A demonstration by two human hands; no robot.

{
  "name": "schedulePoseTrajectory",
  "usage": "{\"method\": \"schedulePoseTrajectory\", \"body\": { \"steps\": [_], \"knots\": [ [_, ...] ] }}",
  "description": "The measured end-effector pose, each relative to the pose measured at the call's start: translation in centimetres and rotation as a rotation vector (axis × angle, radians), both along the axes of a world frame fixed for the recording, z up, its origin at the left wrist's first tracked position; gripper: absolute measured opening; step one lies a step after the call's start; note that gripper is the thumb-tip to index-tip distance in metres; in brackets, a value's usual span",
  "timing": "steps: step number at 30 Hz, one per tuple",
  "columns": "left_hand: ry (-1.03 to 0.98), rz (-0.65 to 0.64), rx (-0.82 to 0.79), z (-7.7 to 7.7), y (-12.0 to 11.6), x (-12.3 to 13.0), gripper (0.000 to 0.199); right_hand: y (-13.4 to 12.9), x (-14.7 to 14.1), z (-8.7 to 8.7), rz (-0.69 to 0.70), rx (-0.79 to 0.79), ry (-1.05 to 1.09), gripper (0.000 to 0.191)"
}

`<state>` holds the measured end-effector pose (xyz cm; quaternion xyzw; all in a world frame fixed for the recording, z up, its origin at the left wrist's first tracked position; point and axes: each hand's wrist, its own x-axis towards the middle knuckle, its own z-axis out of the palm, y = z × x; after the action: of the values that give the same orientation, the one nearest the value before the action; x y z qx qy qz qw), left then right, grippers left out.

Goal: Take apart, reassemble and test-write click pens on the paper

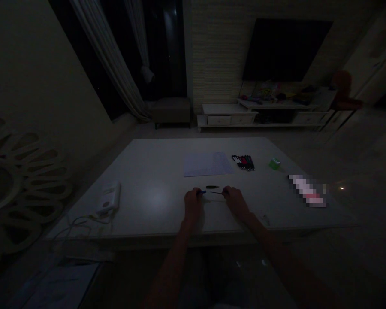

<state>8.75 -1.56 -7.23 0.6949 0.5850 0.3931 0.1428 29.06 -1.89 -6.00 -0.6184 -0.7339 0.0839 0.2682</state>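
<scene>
Slim blue pen barrel [202, 192] sits right in the grip of the left hand [192, 205], fingers [195, 194] clenched around it, with the blue end poking out toward the middle. Over on the other side, the right hand [235, 202] has its fingers [227, 192] closed on a thin dark rod [217, 192], and that rod points straight back at the blue piece, the two ends just apart. Both hands are down low on a broad white table surface [154, 171]. Just beyond the gap, untouched, lies a short black capsule-shaped piece [212, 186]. Further up, a pale sheet of paper [207, 164] lies flat, and right beside it a tight row of dark pens with red accents [242, 163] lines up side by side. Out to the right sits a small green block [274, 163], then a long pale object [305, 191], blurred beyond telling, near the edge. Over on the left, a white boxy device [108, 198] trails a thin white cable [80, 223].
</scene>
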Motion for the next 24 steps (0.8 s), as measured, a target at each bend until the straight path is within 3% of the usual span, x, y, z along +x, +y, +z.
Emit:
{"method": "schedulePoseTrajectory", "body": {
  "steps": [5, 10, 18, 24],
  "knots": [
    [0.04, -0.008, -0.017, 0.3, -0.2, 0.1, 0.012, 0.2, 0.1, 0.0, 0.02, 0.025, -0.027, 0.013],
    [0.224, -0.13, 0.015, 0.6, -0.6, 0.4, 0.019, 0.3, -1.1, 0.9, 0.159, 0.035, -0.024, 0.012],
    [0.505, -0.231, 0.117, 0.0, -1.0, 0.8, 0.022, 0.6, -2.0, 1.0, 0.247, 0.08, 0.307, 0.017],
    [0.642, -0.22, 0.092, 0.9, -1.6, 1.3, 0.024, 0.6, -2.6, 2.2, 0.282, -0.068, 0.474, 0.026]
  ]
}}
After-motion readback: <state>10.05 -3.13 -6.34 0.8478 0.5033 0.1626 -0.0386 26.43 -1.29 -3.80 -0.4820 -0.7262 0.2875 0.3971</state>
